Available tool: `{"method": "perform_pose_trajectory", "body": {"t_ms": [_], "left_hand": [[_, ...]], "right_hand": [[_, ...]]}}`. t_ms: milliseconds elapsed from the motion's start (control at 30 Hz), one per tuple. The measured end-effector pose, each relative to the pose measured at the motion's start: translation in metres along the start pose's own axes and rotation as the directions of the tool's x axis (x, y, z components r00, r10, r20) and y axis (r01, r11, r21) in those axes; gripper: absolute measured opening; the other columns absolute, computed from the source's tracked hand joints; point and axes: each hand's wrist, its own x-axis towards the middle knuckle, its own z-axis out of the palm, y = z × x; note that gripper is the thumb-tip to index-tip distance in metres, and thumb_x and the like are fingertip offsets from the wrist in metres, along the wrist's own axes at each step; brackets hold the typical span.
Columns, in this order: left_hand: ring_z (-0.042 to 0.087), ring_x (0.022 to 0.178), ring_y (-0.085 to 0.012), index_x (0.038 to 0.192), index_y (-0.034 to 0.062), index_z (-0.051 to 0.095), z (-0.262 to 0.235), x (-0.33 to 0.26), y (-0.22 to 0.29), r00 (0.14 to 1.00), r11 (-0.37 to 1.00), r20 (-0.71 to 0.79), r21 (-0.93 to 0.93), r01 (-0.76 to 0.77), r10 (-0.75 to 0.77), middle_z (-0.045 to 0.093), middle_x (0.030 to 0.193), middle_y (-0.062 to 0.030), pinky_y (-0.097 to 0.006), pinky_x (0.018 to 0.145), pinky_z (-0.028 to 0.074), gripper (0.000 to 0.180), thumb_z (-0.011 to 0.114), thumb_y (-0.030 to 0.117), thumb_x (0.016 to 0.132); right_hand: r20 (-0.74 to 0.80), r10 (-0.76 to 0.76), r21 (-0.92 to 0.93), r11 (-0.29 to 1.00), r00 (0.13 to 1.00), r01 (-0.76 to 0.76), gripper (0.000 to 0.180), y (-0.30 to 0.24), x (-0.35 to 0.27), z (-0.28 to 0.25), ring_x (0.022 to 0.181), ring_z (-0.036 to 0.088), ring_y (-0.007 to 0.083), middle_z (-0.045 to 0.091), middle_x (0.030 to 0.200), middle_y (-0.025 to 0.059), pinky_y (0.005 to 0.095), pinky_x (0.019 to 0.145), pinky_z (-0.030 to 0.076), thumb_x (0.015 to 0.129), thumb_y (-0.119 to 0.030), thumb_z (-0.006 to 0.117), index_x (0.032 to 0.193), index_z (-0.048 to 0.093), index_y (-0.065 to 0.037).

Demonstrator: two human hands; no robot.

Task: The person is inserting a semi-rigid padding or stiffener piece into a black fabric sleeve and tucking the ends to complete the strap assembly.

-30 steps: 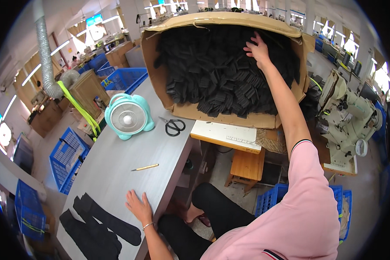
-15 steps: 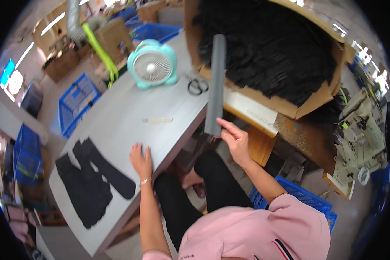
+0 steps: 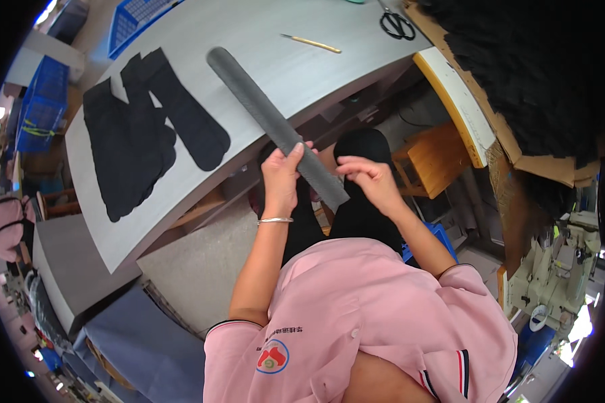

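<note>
A long dark grey bar point(image 3: 254, 95), rounded at its far end, slants over the table's front edge toward my lap. My left hand point(image 3: 281, 176) is closed around its lower half, thumb on top. To the right of the bar's near end, my right hand point(image 3: 375, 183) is apart from it, fingers loosely bent and spread with nothing visible in them. Black sock-shaped fabric pieces lie flat on the grey table point(image 3: 302, 74) to the left: a wide overlapping bunch point(image 3: 122, 158) and a narrower piece point(image 3: 189, 117).
A thin tool with a light handle point(image 3: 316, 45) and black-handled scissors point(image 3: 396, 25) lie farther back on the table. At the right, a cardboard box point(image 3: 480, 87) holds a heap of black fabric pieces point(image 3: 524, 60). A wooden stool point(image 3: 437, 161) stands below it.
The bar has come down and left from the right hand into my left hand, now tilted the other way. My left hand has left the tabletop. The view has swung lower.
</note>
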Motion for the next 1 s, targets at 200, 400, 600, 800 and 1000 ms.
{"method": "perform_pose_trajectory", "body": {"t_ms": [200, 400, 600, 800, 1000], "left_hand": [[0.065, 0.083, -0.0095, 0.106, 0.0013, 0.068, 0.028, -0.027, -0.022, 0.986, 0.993, 0.117, 0.011, 0.116, -0.117, 0.071, 0.094, -0.0042, -0.026, 0.076, 0.053, 0.014, 0.066, 0.011, 0.095], [0.066, 0.088, -0.0114, 0.11, -0.0023, 0.066, 0.013, -0.042, -0.044, 0.971, 0.986, 0.22, 0.155, 0.064, -0.097, 0.072, 0.097, -0.0048, -0.026, 0.078, 0.051, 0.022, 0.068, 0.012, 0.093], [0.059, 0.116, -0.0293, 0.119, 0.006, 0.065, -0.061, -0.037, 0.054, 0.627, 0.149, 0.139, 0.911, -0.383, 0.766, 0.063, 0.126, -0.0124, -0.04, 0.104, 0.044, 0.042, 0.078, 0.012, 0.08], [0.058, 0.114, -0.0298, 0.107, 0.0076, 0.072, -0.135, -0.014, 0.079, 0.669, -0.013, 0.28, 0.927, -0.375, 0.688, 0.067, 0.121, -0.0079, -0.04, 0.101, 0.043, 0.029, 0.077, 0.009, 0.078], [0.06, 0.11, -0.0249, 0.098, 0.0051, 0.076, -0.14, -0.009, 0.093, 0.775, 0.133, 0.196, 0.932, -0.338, 0.601, 0.071, 0.114, -0.0072, -0.035, 0.099, 0.045, 0.013, 0.07, 0.006, 0.086]], "right_hand": [[-0.096, -0.043, -0.061, 0.997, 0.994, 0.038, 0.041, -0.05, 0.064, 0.024, 0.113, 0.062, 0.0164, 0.064, 0.126, 0.0129, 0.0302, 0.096, 0.05, 0.096, -0.011, 0.062, 0.134, 0.055, 0.003], [-0.049, 0.031, 0.072, 0.997, 0.998, -0.027, 0.049, -0.08, 0.12, 0.055, 0.092, 0.065, 0.0139, 0.068, 0.099, 0.0105, 0.0282, 0.079, 0.051, 0.092, -0.018, 0.067, 0.134, 0.053, 0.004], [-0.007, -0.058, -0.117, 0.992, 0.998, 0.056, 0.051, -0.073, 0.132, 0.036, 0.085, 0.061, 0.0105, 0.069, 0.094, 0.0082, 0.0256, 0.078, 0.049, 0.09, -0.019, 0.07, 0.134, 0.056, 0.002], [0.117, -0.077, -0.342, 0.933, 0.99, 0.113, 0.037, -0.057, 0.125, 0.029, 0.094, 0.065, 0.0113, 0.073, 0.108, 0.0079, 0.0273, 0.084, 0.05, 0.094, -0.018, 0.067, 0.127, 0.064, -0.001], [0.086, -0.271, -0.736, 0.632, 0.959, 0.244, 0.029, -0.049, 0.126, 0.023, 0.078, 0.068, 0.0349, 0.071, 0.083, 0.0125, 0.0467, 0.065, 0.052, 0.092, -0.03, 0.062, 0.12, 0.066, -0.02]]}}
